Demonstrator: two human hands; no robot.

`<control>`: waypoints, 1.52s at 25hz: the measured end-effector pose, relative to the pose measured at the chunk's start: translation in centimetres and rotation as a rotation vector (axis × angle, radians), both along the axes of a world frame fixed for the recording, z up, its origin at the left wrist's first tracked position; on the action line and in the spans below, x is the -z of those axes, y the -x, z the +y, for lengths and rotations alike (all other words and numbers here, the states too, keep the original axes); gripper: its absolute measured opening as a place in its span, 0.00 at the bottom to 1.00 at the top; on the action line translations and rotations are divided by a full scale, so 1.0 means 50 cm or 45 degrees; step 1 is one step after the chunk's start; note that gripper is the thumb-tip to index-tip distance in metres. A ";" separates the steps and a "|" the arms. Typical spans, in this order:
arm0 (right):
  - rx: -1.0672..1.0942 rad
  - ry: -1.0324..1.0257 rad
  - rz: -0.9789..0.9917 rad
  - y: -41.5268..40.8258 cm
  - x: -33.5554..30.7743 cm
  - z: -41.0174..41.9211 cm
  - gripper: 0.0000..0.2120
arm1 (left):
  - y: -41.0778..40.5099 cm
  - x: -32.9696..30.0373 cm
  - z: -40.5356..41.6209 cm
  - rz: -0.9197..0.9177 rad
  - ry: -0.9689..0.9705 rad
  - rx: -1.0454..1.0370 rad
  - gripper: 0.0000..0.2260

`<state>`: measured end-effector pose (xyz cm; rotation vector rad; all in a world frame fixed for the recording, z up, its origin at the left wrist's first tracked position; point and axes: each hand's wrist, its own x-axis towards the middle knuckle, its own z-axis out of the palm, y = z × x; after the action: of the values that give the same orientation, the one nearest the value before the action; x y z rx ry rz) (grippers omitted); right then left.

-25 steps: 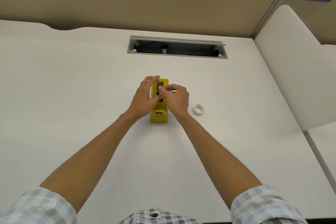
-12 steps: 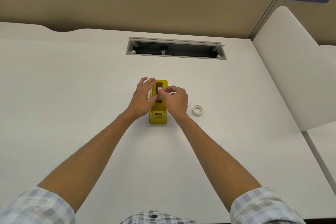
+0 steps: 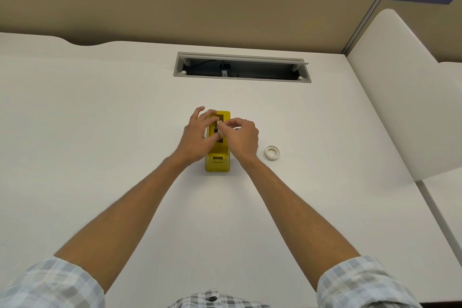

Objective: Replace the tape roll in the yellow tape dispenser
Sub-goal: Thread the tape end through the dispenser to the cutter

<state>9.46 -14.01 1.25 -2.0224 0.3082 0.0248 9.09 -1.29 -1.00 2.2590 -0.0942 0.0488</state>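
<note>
The yellow tape dispenser [image 3: 217, 162] stands in the middle of the white desk, its cutter end toward me. My left hand [image 3: 197, 136] grips its left side, fingers curled over the top edge. My right hand [image 3: 241, 137] comes over from the right, and its thumb and fingertips pinch a small white and dark piece [image 3: 220, 122] in the dispenser's open slot. My fingers hide most of that piece. A white tape roll [image 3: 272, 152] lies flat on the desk to the right of the dispenser, clear of both hands.
A long cable opening [image 3: 242, 67] with a grey frame is set into the desk behind the dispenser. A tan partition wall runs along the back. A cream divider panel [image 3: 400, 97] stands at the right.
Both hands stay on the dispenser. My left fingers have shifted slightly along its upper left edge, and my right fingertips keep their pinch in the slot.
</note>
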 end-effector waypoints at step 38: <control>-0.013 -0.002 0.018 -0.002 -0.010 -0.005 0.08 | -0.003 0.008 0.011 -0.051 -0.034 -0.019 0.23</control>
<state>9.55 -14.24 1.77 -2.0230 0.3064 0.0456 9.23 -0.73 -1.40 2.2859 -0.0997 0.1016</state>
